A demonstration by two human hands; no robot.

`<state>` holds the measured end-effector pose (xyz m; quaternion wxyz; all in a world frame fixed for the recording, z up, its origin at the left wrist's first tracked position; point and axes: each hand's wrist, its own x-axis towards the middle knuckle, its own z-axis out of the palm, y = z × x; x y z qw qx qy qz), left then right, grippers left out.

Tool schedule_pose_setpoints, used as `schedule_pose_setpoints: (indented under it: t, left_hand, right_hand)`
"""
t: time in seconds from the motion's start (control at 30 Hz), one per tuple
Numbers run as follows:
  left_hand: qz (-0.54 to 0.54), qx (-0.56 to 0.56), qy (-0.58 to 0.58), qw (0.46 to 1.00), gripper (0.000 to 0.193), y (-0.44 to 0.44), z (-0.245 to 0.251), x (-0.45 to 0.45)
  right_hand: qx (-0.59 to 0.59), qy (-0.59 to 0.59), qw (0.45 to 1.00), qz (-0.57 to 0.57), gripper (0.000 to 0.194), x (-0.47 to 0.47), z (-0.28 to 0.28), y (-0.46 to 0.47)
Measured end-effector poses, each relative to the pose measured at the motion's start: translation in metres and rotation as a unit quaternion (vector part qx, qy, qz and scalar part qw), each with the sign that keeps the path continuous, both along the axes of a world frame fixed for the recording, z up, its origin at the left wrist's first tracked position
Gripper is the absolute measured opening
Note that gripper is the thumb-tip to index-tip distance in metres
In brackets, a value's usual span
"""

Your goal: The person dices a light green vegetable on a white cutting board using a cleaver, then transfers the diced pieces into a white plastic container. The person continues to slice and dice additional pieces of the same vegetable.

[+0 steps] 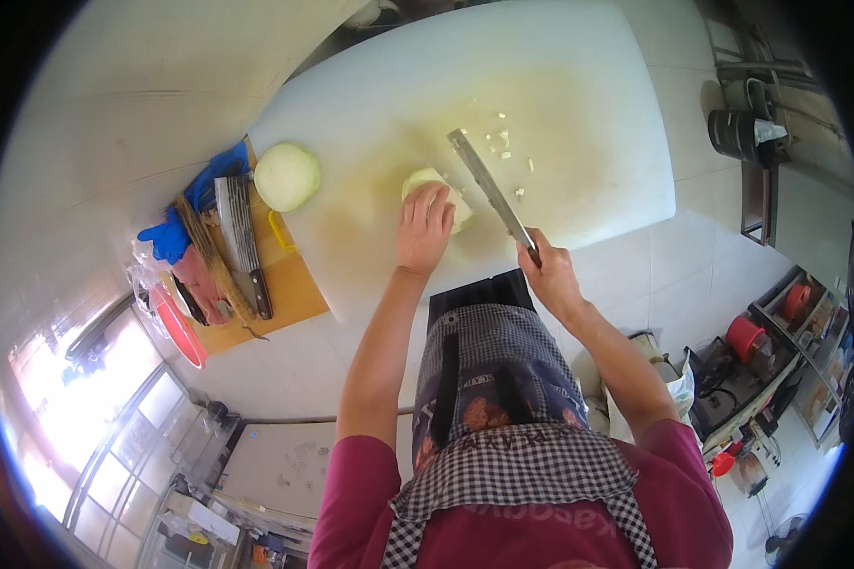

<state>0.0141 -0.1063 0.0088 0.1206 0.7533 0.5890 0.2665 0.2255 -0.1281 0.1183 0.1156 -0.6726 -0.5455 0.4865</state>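
My left hand point(424, 226) lies over a pale green piece of vegetable point(418, 179) on the white cutting board point(598, 107), fingers bent on its top and partly hiding it. In my right hand point(551, 267) is the handle of a cleaver point(494, 190). Its blade is seen nearly edge-on, slanting up and left, to the right of the piece and apart from it. Small pale cut bits point(505, 154) are scattered on the board beyond the blade. At the board's left edge stands a larger round piece of pale green vegetable point(287, 177), its flat cut face up.
Left of the board, a wooden surface point(292, 313) carries a second cleaver point(238, 235), blue gloves point(167, 238), a pink cloth point(199, 281) and a yellow-handled item point(280, 231). A red basin rim point(174, 327) shows beside it. A black bin point(733, 135) stands at the far right.
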Motion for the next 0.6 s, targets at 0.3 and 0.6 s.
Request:
schedule_pose_setpoints:
  t: [0.3, 0.6]
  left_hand:
    - [0.043, 0.049, 0.018, 0.998, 0.028, 0.016, -0.011, -0.006]
    - [0.056, 0.067, -0.017, 0.996, 0.029, 0.022, -0.019, -0.007]
  right_hand:
    - [0.058, -0.011, 0.997, 0.052, 0.025, -0.030, 0.004, -0.007]
    - [0.062, -0.064, 0.994, 0.069, 0.021, -0.036, -0.005, -0.006]
